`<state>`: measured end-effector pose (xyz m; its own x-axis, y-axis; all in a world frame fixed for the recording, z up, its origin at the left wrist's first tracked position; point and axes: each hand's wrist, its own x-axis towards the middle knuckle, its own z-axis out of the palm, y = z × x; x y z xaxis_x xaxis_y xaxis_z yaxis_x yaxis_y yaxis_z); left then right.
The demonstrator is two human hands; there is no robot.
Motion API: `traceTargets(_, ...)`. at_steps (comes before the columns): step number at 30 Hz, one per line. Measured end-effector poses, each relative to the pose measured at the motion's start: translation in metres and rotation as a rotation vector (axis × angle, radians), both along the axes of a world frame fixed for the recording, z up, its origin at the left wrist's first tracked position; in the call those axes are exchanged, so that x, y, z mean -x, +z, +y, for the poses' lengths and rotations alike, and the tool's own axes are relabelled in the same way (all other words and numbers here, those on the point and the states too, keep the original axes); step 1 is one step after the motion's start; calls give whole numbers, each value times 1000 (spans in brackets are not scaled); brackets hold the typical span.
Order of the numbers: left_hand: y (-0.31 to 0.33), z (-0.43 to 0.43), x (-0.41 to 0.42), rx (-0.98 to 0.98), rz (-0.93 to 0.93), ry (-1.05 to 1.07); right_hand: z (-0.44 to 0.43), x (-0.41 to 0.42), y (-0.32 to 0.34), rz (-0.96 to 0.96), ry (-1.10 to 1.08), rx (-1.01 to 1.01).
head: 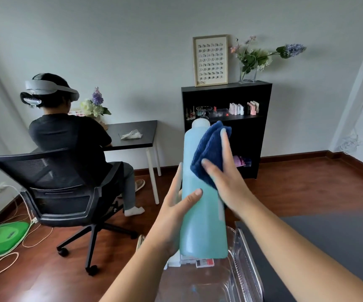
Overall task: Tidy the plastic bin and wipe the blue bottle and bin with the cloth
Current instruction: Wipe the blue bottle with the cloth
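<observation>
Holding blue bottle (202, 214) over bin (247, 260) edge, cloth (208, 149) pressed against it

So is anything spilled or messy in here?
Nothing looks spilled: the left hand holds the blue bottle upright while the right hand presses the cloth on it. The only untidy bit is the loose cables looping across the floor by the green fan.

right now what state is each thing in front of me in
bottle, upright, held up over the bin
cloth, folded, pressed against the bottle's upper side
left hand, grips the bottle's lower half
right hand, fingers straight, presses the cloth on the bottle
bin, open on top, small things inside
</observation>
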<state>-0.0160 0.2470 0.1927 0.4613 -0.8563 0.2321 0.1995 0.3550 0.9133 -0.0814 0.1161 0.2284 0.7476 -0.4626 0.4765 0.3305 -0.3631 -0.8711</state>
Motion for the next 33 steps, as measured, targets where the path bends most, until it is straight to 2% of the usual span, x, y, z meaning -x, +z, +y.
traceTargets(6,3,-1,1,43,57,89,1,-6,3,-15,192,-270)
traceTargets(8,7,0,-7,60,88,150,21,11,-20,8,286,-306)
traceTargets(11,10,0,-20,44,24,203,47,38,-46,32,310,-316)
traceTargets(16,7,-5,-21,-65,-70,226,52,45,-52,33,167,-113)
traceTargets(19,6,-4,-16,-105,-66,124,43,33,-41,4,50,53)
traceTargets(22,3,0,-2,-50,-32,22,14,15,-20,-1,-48,77)
traceTargets(24,1,1,8,2,-3,-2,-4,1,-4,-15,-73,-71)
traceTargets(26,1,0,13,32,50,14,-10,-8,6,-59,2,-286)
traceTargets(28,2,-2,11,52,71,66,-3,-8,4,-73,116,-420)
traceTargets(30,4,-3,4,58,84,104,10,1,-8,-52,201,-467)
traceTargets(33,4,-4,-7,26,50,73,25,16,-28,9,181,-380)
